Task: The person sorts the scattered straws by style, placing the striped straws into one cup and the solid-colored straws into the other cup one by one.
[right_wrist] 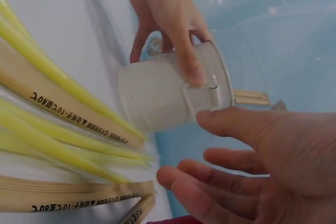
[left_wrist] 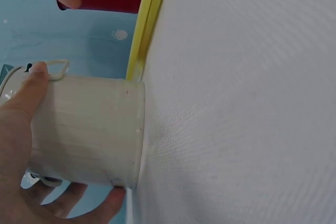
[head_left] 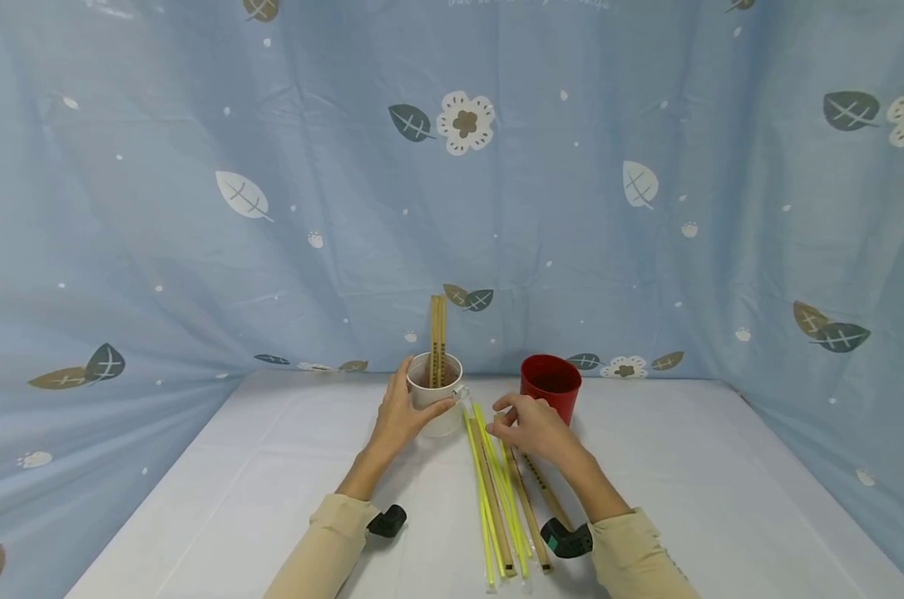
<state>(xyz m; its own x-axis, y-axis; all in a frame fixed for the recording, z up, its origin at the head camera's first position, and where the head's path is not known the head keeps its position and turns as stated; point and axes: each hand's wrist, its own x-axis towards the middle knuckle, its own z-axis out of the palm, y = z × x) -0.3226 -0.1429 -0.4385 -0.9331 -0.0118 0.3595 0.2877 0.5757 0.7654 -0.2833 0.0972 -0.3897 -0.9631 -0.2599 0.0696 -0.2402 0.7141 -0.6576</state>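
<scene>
White pail (left_wrist: 89, 129) on the tablecloth (head_left: 272, 499), left hand (head_left: 402, 416) gripping it (wrapped chopsticks (head_left: 438, 341) stand inside); right hand (head_left: 530, 424), fingers loose and empty, hovers near yellow straws (right_wrist: 52, 66) and a red cup (head_left: 564, 401)

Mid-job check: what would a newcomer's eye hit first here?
Probably the vivid red cup behind the right hand, near the far edge of the white table. Next, the bright yellow straws and tan printed packets running toward the viewer. Then the white bucket left of the cup, gripped by the left hand, with upright tan packets inside.
</scene>
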